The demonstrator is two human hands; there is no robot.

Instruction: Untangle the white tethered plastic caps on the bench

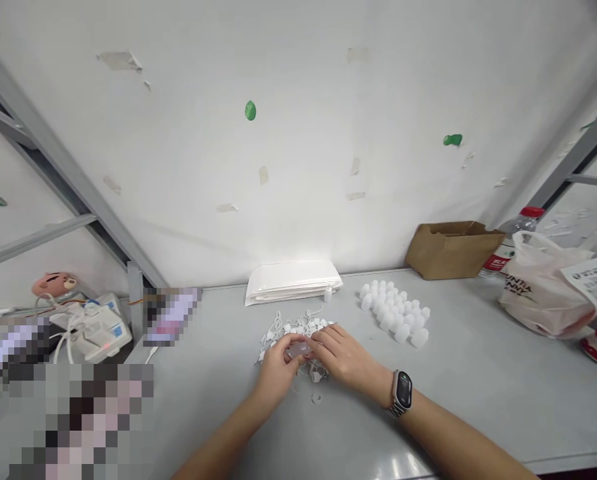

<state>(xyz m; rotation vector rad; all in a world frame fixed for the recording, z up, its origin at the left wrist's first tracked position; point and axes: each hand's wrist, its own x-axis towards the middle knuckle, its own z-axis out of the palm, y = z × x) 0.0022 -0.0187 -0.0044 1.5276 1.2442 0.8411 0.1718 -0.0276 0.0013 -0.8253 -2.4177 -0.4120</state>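
My left hand and my right hand meet over the grey table. Between them is a small translucent whitish plastic piece; my left fingers close round one end and my right fingers grip the other. Its exact kind is too small to make out. Below and behind my hands lies a loose pile of small white parts with thin cords, partly hidden by my fingers. A small white ring lies nearer to me. Right of my right hand, several frosted white plastic cups stand in close rows.
A stack of white sheets or envelopes lies against the wall, with a small white dropper-like bottle beside it. At right are a cardboard box, a red-capped bottle and a plastic bag. A power strip lies at left.
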